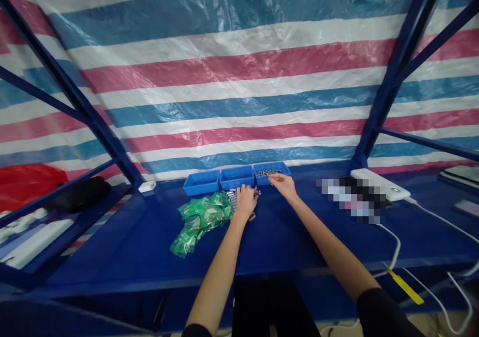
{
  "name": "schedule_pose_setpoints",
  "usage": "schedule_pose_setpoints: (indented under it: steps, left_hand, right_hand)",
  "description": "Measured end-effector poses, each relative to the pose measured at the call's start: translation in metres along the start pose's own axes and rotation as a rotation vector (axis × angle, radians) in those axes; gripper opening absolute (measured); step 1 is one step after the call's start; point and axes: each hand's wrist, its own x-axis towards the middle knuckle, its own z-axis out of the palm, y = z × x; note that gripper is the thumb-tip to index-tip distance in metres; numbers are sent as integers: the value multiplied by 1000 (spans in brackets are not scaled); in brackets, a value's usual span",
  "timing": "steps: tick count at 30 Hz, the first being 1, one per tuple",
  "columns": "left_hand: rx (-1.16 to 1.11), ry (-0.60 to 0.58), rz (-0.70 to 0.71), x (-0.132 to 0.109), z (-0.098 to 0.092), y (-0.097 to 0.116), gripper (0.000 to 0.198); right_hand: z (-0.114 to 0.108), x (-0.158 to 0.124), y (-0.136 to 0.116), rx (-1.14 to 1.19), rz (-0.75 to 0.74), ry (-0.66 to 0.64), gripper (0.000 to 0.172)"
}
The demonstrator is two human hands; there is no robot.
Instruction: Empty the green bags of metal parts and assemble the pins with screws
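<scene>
My left hand [246,201] is closed over a group of silvery metal cylinders [232,197] on the blue table. A small shiny metal part shows at its thumb side, seemingly pinched by the fingers. My right hand [284,185] is at the front edge of the right blue bin [282,167], its fingertips pressed together; what they hold, if anything, is too small to make out. Many small metal pieces [267,173] lie in that bin. Left of the cylinders is a heap of green plastic packets [209,210].
Two more blue bins, the middle one [236,183] and the left one [202,189], stand in the same row. A white adapter [147,186] sits at the back left. On the right are a white power strip [379,184] with cables and a blurred-out object. Blue posts flank the table [284,247].
</scene>
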Motion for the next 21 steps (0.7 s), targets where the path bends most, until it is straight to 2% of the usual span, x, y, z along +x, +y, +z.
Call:
schedule_pose_setpoints:
  steps: [2, 4, 6, 8, 14, 19, 21]
  left_hand:
    - [-30, 2, -10, 0, 0, -1, 17]
    - [-73, 8, -24, -1, -1, -2, 14]
    - [-130, 26, -43, -1, -3, -3, 12]
    - [-206, 57, -62, -1, -4, -2, 10]
    - [-543, 183, -129, 9, -5, 1, 13]
    - [-864, 218, -162, 15, -3, 0, 23]
    - [-974, 212, -173, 15, -3, 0, 26]
  right_hand:
    - [-2, 2, 1, -5, -8, 2, 27]
    - [-2, 2, 0, 18, -21, -19, 36]
    - [-2, 2, -3, 70, -39, -70, 47]
    - [0, 0, -6, 114, -51, -127, 51]
    - [2, -11, -15, 102, 26, -271, 31]
    - [8, -20, -17, 236, 162, -572, 29]
    - [11, -22, -18, 307, 190, -629, 28]
